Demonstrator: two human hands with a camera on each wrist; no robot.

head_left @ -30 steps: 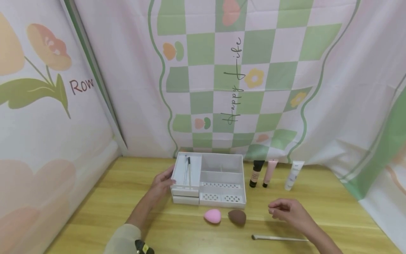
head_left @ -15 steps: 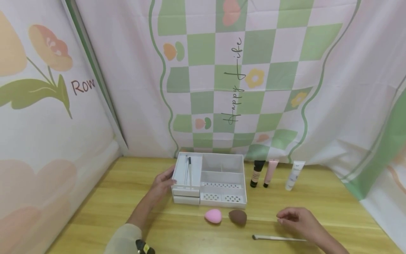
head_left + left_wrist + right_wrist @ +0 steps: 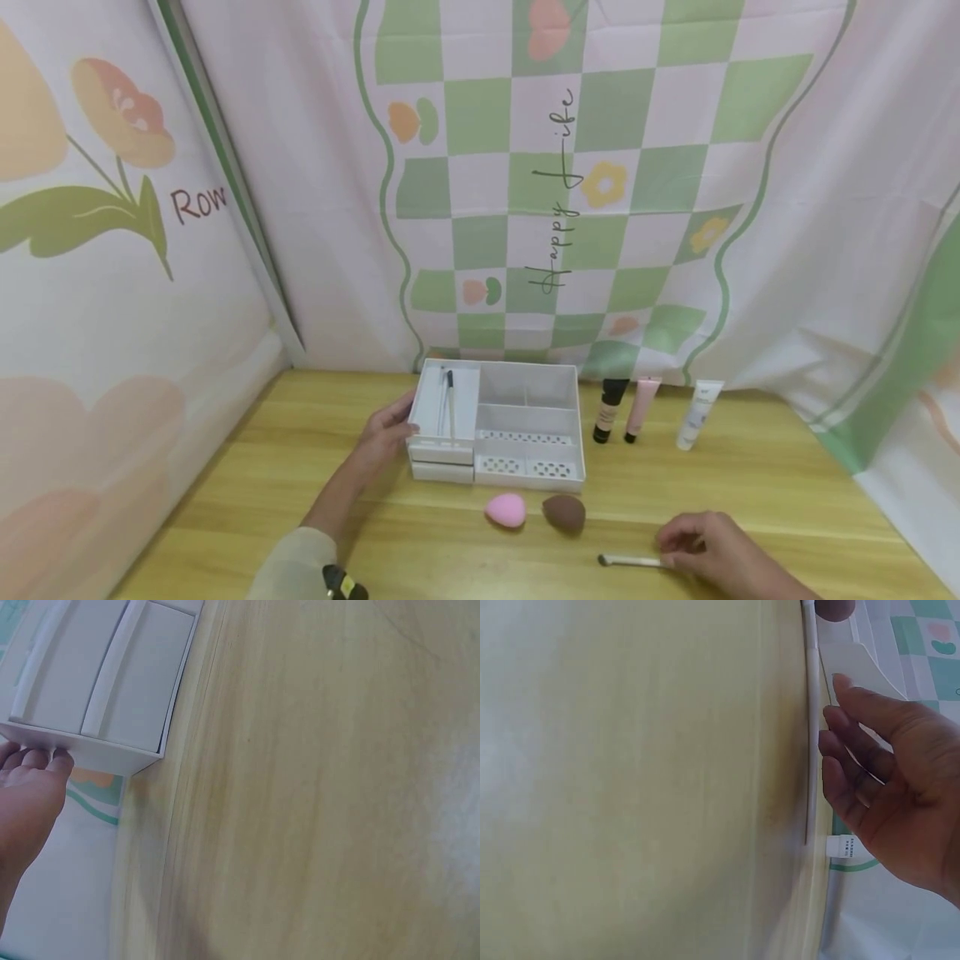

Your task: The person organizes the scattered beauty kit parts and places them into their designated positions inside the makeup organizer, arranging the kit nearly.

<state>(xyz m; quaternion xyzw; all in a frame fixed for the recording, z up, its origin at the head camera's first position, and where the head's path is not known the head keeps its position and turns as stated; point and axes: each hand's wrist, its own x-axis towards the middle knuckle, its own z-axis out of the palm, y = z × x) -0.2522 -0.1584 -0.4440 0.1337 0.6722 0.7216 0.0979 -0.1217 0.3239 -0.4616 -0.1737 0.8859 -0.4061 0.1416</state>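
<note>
A white desktop organizer point(image 3: 525, 483) with two small drawers on its left stands at the back of the table. My left hand point(image 3: 384, 437) rests against its left side, fingertips on the side wall in the left wrist view. At the front right lies a makeup brush point(image 3: 628, 561) with a pale handle and dark tip. My right hand point(image 3: 708, 546) is low over the handle end, thumb and fingers loosely bent; in the right wrist view the fingertips are beside the handle point(image 3: 812, 750), with a gap showing between thumb and fingers.
A pink makeup sponge point(image 3: 506, 510) and a brown one point(image 3: 565, 513) lie before the organizer. Two thin brushes point(image 3: 451, 404) lie on its left top. Right of it stand a black-capped tube point(image 3: 607, 411), a pink tube point(image 3: 641, 410) and a white tube point(image 3: 699, 415). A curtain hangs behind.
My right hand has moved right, then down toward the brush, and now covers the end of its handle in the head view. The left hand stays at the organizer.
</note>
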